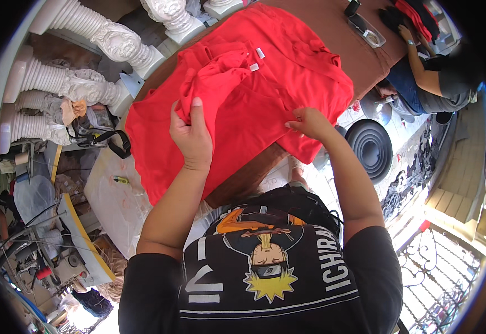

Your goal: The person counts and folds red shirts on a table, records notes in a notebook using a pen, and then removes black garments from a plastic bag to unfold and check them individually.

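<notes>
Red cloth garments [304,61] with small white labels [260,53] lie spread over a table with a brown cover [354,61]. My left hand [191,133] is closed on a bunched, lifted part of a red garment [212,83], thumb on top. Toward the right, my right hand [308,122] pinches the near edge of the red fabric, fingers together. The cloth hangs over the table's near edge between my hands. Where one garment ends and another begins is hard to make out.
White ornate columns [115,42] stand at the far left. A sewing machine [53,261] is at the lower left. Dark round tubs [370,150] are on the floor at right. A clear case [370,34] lies on the table; another person [438,78] works with dark cloth beyond.
</notes>
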Tool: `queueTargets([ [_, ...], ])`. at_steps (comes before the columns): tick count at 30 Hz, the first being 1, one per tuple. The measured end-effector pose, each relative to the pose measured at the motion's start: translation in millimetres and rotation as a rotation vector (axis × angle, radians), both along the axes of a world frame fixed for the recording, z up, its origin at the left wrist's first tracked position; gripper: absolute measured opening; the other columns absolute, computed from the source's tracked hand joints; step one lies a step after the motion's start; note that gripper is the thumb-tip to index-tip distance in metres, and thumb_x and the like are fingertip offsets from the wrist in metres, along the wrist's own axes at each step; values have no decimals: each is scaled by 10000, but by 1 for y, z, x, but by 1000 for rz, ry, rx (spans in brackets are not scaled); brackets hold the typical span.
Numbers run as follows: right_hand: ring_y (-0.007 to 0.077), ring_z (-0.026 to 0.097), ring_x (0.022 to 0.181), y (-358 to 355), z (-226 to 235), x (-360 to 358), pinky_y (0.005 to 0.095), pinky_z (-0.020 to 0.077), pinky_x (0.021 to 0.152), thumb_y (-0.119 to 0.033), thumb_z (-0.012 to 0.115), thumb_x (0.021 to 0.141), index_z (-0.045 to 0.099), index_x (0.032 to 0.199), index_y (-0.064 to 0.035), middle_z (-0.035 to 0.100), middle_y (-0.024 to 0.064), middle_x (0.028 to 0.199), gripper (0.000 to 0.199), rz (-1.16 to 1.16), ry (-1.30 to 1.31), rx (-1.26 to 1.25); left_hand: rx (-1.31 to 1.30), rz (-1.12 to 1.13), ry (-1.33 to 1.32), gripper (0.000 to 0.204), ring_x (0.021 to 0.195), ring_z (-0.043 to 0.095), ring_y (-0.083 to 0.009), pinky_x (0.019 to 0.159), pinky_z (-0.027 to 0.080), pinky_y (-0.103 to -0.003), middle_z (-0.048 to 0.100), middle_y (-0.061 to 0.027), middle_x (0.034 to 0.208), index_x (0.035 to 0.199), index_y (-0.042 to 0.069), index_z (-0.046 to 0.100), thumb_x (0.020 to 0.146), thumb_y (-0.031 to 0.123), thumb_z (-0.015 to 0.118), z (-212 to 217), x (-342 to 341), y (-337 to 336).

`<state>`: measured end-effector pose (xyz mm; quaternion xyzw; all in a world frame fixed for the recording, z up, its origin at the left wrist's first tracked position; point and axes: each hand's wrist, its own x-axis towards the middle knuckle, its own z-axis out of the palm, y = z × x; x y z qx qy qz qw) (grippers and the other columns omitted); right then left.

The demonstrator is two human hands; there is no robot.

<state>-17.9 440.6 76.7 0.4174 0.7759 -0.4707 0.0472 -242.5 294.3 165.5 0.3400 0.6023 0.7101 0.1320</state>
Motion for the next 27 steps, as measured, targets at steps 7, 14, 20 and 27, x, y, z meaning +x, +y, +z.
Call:
queueTargets([
  [7, 116, 602, 626, -15, 42, -27, 273, 444, 554, -236, 591, 856, 492, 701, -9, 553, 59, 631, 292, -37, 360, -223, -415, -317, 189, 297, 833, 616, -222, 734, 471, -301, 620, -147, 908, 960, -8, 600, 745, 173, 697, -78, 38, -4],
  [14, 155, 616, 788, -16, 29, -33, 292, 465, 687, -242, 607, 838, 625, 837, -14, 601, 84, 730, 228, -142, 517, -185, -565, -219, 55, 358, 876, 605, -200, 766, 465, -300, 629, -139, 940, 1015, -13, 585, 725, 155, 712, -80, 32, -1],
  [20, 254, 620, 866, -9, -10, -10, 365, 472, 766, -253, 658, 758, 640, 975, -46, 652, 103, 888, 301, -327, 207, 259, -305, -107, -103, 296, 887, 576, -128, 793, 448, -264, 628, -68, 982, 1032, -24, 582, 785, 119, 665, -66, 0, -3],
  [27, 253, 617, 869, -17, -24, -6, 362, 475, 782, -207, 648, 753, 618, 1021, -55, 645, 110, 891, 310, -304, 170, 274, -259, -67, -177, 226, 862, 563, -91, 787, 438, -237, 620, -31, 962, 1002, -1, 599, 808, 99, 660, -57, 4, -9],
])
